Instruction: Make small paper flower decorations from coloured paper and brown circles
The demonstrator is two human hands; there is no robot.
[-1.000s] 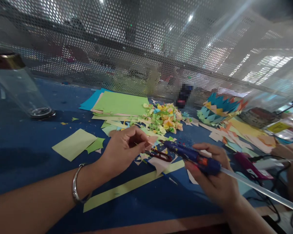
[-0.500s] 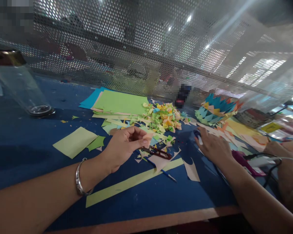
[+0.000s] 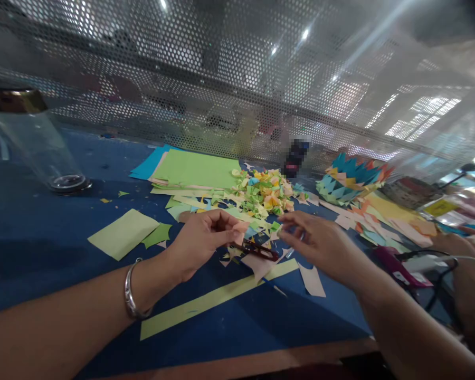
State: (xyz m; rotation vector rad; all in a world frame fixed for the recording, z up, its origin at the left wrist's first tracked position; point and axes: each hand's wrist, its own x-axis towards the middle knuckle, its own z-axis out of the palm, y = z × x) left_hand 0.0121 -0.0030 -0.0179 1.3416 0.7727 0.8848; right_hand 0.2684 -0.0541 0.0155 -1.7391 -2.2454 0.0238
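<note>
My left hand (image 3: 206, 237), a bangle on its wrist, pinches a small piece of peach paper (image 3: 240, 231) between thumb and fingertips. To its right is my right hand (image 3: 320, 243), fingers curved towards the paper. A slim, pale, shiny object (image 3: 292, 251) shows under its thumb with something bluish between the fingers; most of it is hidden and I cannot make out its kind. Below the hands lie a dark red cutter-like tool (image 3: 263, 250), a pink paper scrap (image 3: 257, 265) and a long pale green paper strip (image 3: 206, 302). Behind them sits a heap of small folded paper pieces (image 3: 267, 190).
Green paper sheets (image 3: 200, 168) are stacked at the back. A glass jar (image 3: 43, 148) stands at left, near a pale green sheet (image 3: 122, 234). On the right are a jagged paper ring (image 3: 350, 179), a magenta item (image 3: 399, 266) with cables, and another person's hand (image 3: 455, 245).
My right hand has moved left from beside the paper scraps on the right, close to my left hand. The left hand stays almost still, holding the peach paper.
</note>
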